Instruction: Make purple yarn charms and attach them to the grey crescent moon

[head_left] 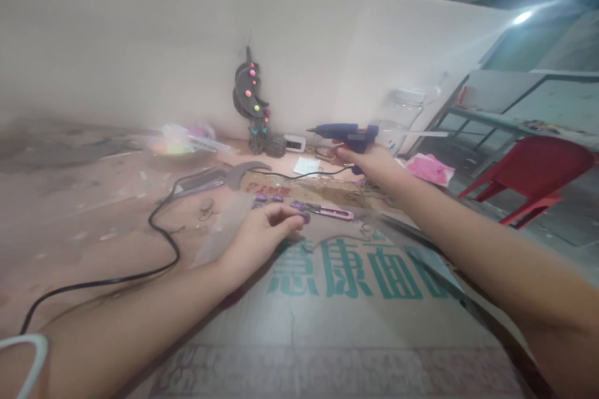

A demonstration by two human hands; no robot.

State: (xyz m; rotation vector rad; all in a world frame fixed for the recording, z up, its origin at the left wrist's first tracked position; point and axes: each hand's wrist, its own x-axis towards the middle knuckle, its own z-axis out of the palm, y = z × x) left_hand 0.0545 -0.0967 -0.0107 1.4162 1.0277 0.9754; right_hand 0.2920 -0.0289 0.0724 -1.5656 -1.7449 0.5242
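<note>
My right hand [362, 159] is closed round the handle of a blue glue gun [344, 131], whose nozzle points left above the table. A black cord [176, 243] runs from it across the table. Lower down, my left hand [269, 227] pinches a small dark purple round piece [306, 217] between thumb and fingers, just over the cardboard sheet [299, 318]. Beyond its fingertips lie several small purple and grey pieces [278, 198] and a pink utility knife [336, 214].
A grey crescent ornament [248, 90] with coloured balls stands against the wall. Behind lie a white digital device [294, 143] and paper [306, 166]. A plastic bag [185, 140] is left; a clear jar [402, 115], pink bag [429, 168] and red chair [543, 171] are right.
</note>
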